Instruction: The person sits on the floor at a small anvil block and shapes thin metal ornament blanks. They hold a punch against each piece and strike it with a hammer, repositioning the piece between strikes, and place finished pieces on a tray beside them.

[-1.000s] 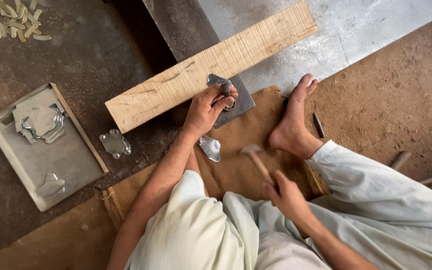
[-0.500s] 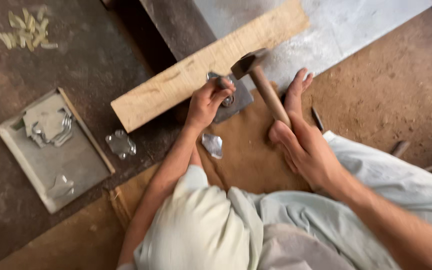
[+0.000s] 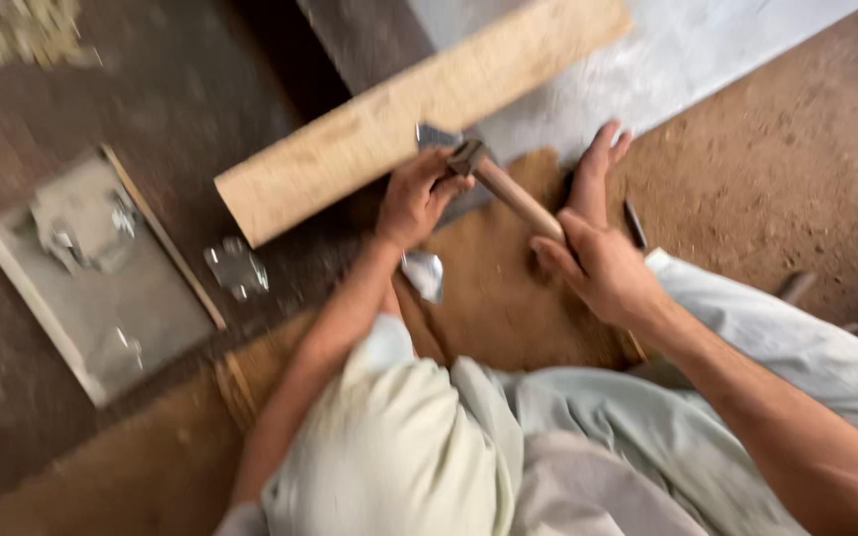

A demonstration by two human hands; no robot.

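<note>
Setting: a person is seated on the floor; a brown mat point(image 3: 489, 298) is spread under the legs, with a bare foot point(image 3: 593, 179) resting at its far edge.
Right hand point(image 3: 603, 268): grip closed around the wooden handle of a hammer point(image 3: 494, 179), held low on the shaft.
Hammer head: seen down at the left hand's fingertips, just beside or touching the piece; motion blur leaves contact uncertain.
Left hand point(image 3: 414, 199): fingers pinched together on a small metal piece point(image 3: 436, 136), pressed down at the near edge of the wooden plank point(image 3: 419, 109).
Metal piece: mostly hidden by fingers and hammer head; only a grey corner is shown against the plank.
Plank: laid slantwise across a grey metal sheet point(image 3: 687, 50) and the dark floor.
Nearby: a shiny cut scrap point(image 3: 424, 273) lies on the mat below the left wrist; another point(image 3: 237, 268) lies on the floor left of it; a shallow tray point(image 3: 101, 268) with more cut pieces is set well apart to the left.
Technique note: short, square blows seem best, with fingertips kept back from the strike point and the piece held flat so it cannot skip.
Risk: a glancing blow could catch the left fingers.
</note>
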